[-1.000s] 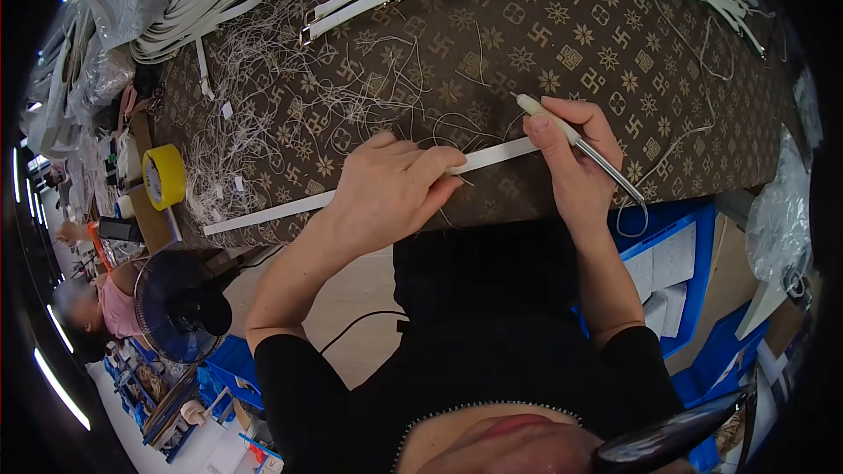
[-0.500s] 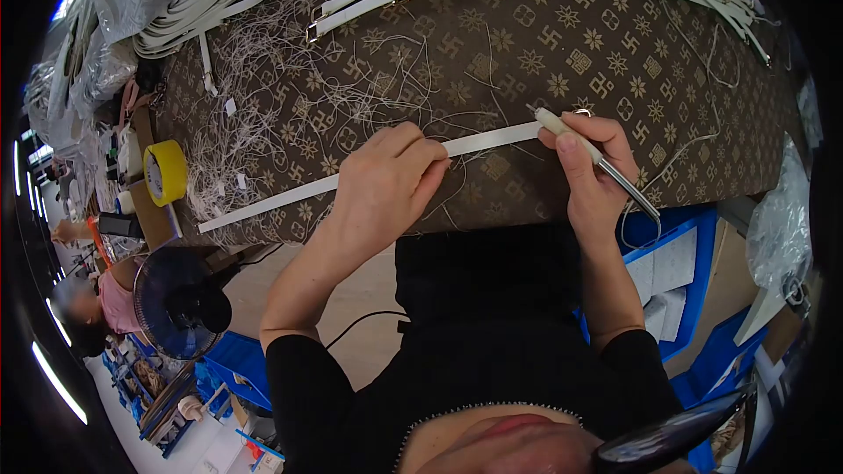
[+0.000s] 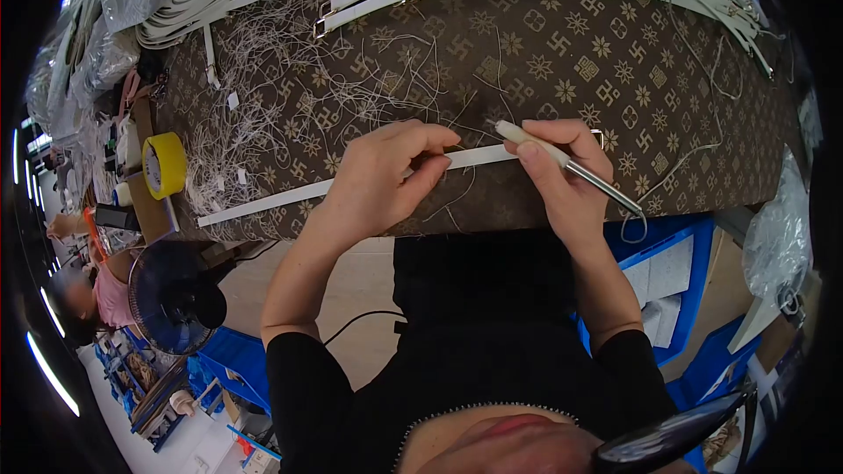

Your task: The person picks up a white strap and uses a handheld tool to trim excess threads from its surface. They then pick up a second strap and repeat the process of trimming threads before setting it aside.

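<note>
left hand (image 3: 373, 180), fingertips slightly parted, touches the white strap (image 3: 481, 156); right hand (image 3: 569, 197) pinches a pen-shaped tool (image 3: 599, 184), tip beyond its fingers; a slip could mar the strap.

My bare left hand (image 3: 382, 177) curls, thumb and index tips apart; my bare right hand (image 3: 569, 171) is closed in a grip.

Even indoor light — glaring ceiling tubes at left, fisheye edges bent, black corners.
</note>
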